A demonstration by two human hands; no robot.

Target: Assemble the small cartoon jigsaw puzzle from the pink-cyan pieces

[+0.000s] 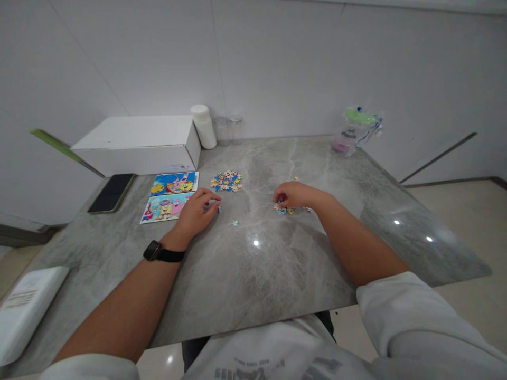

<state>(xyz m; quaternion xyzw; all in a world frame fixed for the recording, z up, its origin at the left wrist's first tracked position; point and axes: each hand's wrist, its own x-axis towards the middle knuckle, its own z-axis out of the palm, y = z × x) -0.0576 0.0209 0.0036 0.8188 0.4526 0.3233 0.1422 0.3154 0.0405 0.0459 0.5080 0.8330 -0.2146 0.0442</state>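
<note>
Grey, marbled, glossy material forms the tabletop (245,279), which reflects the lights as small white spots. On my head-camera view, the puzzle pieces are small, flat and knobbed, with multicoloured print in blue, yellow and pink. I locate the main pile (227,181) beyond the left hand (198,211), roughly round and loosely overlapping. A smaller cluster (284,210) lies beneath and beside the right hand (293,194); one loose piece (236,223) sits apart between the hands. Left hand state: fingers bent, thumb and forefinger narrowly spaced beside a small blue-and-red piece (219,210); I cannot tell whether it is gripped. Right hand state: fingers curled narrowly downward over the cluster; I cannot confirm a hold. Two glossy rectangular cards, the upper card (175,183) and the lower card (164,207), show bright cartoon figures. The left hand covers part of the lower one. Behind them stands a smooth, matt white box (138,158).
</note>
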